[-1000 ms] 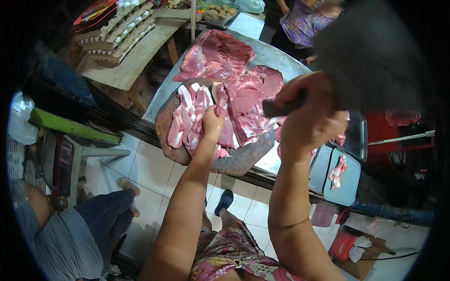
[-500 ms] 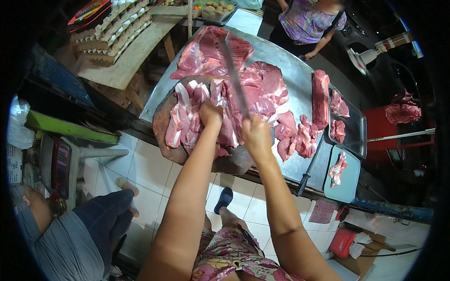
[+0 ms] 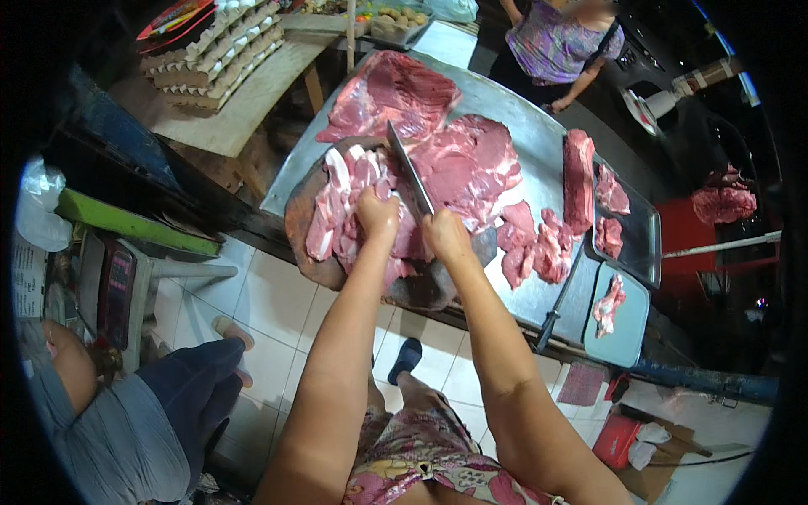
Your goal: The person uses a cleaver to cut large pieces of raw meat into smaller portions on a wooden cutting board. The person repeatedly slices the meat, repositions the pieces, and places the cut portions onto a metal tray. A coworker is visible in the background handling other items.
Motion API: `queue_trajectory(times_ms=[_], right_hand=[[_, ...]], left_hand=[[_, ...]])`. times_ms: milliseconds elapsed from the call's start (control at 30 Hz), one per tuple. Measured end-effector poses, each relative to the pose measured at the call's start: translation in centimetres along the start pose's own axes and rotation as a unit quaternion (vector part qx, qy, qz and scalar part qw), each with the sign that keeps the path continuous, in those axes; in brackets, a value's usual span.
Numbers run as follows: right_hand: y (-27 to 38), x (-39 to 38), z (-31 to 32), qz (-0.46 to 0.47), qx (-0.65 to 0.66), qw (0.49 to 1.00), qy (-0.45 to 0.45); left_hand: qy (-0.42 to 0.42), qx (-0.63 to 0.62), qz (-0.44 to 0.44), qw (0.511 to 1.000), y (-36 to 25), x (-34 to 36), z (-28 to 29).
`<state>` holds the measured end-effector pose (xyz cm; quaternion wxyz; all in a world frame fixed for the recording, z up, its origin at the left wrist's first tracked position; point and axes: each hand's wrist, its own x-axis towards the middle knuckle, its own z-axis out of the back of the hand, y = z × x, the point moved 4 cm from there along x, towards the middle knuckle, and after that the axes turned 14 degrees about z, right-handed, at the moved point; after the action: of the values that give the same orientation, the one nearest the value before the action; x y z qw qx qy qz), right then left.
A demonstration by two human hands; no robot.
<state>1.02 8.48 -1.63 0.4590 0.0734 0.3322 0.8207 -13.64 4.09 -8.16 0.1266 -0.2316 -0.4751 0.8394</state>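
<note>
My left hand (image 3: 375, 210) is closed on the pork strips (image 3: 328, 215) lying on a dark, worn chopping block (image 3: 300, 210). Just to its right, my right hand (image 3: 442, 233) grips the handle of a long-bladed cleaver (image 3: 408, 168). The blade points away from me, down in the meat between the strips and a large red cut (image 3: 467, 168). Behind the block another big slab of meat (image 3: 383, 93) rests on the metal table (image 3: 295, 156). More chunks (image 3: 547, 248) lie to the right, beside a long piece (image 3: 577, 181) and a loose knife (image 3: 551, 320).
A metal tray (image 3: 646, 252) and a pale plastic tray (image 3: 619, 341) hold meat at right. Egg cartons (image 3: 215, 63) stand back left, a scale (image 3: 118, 290) at left. Hanging meat (image 3: 720, 202) is at far right. One person (image 3: 560, 42) stands across the table, another (image 3: 126, 429) at lower left.
The cleaver, raised high at right a second ago, has come down onto the meat, my right hand with it. My left hand stays on the strips with small shifts.
</note>
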Motion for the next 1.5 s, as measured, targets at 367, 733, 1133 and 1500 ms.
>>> queue_trajectory(times_ms=[367, 733, 1133, 1500], right_hand=[[1.4, -9.8, 8.5, 0.186, 0.241, 0.902, -0.305], [-2.2, -13.4, 5.6, 0.12, 0.15, 0.964, -0.182], [-4.8, 1.6, -1.8, 0.01, 0.08, 0.996, 0.05], [-8.5, 1.2, -3.1, 0.07, 0.077, 0.994, 0.033]], left_hand=[[-0.035, -0.019, -0.048, 0.998, -0.2, -0.4, 0.9], [0.02, 0.001, 0.018, 1.0, 1.2, 0.4, 2.1], [-0.05, -0.127, 0.013, 0.991, 1.2, -2.5, 3.5], [0.113, -0.198, 0.031, 0.973, 3.6, -1.9, 4.8]])
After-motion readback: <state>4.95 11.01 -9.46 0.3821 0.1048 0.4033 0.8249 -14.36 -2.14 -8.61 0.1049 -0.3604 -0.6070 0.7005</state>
